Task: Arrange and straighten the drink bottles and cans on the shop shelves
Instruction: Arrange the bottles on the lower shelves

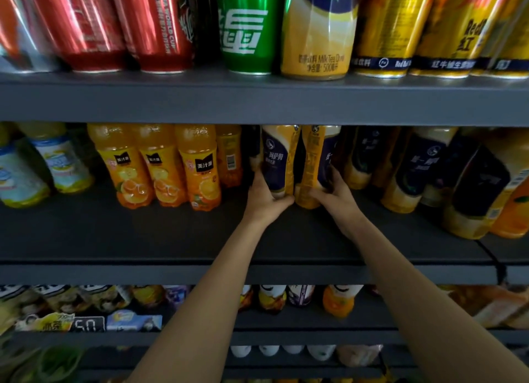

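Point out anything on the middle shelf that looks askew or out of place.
The milk tea bottles right of the hands sit jumbled, labels facing different ways. The orange juice bottle stands behind its row, barcode forward. Each hand grips one milk tea bottle: left hand, right hand.

Down along the lower shelf edge (315, 337): a price tag (88, 324) reading 50, just beside a blue label (134, 322) and a yellow-green one (48, 324). Far right, blurred orange packets (492, 305). Above them, a black tie (499, 271) at the shelf joint.
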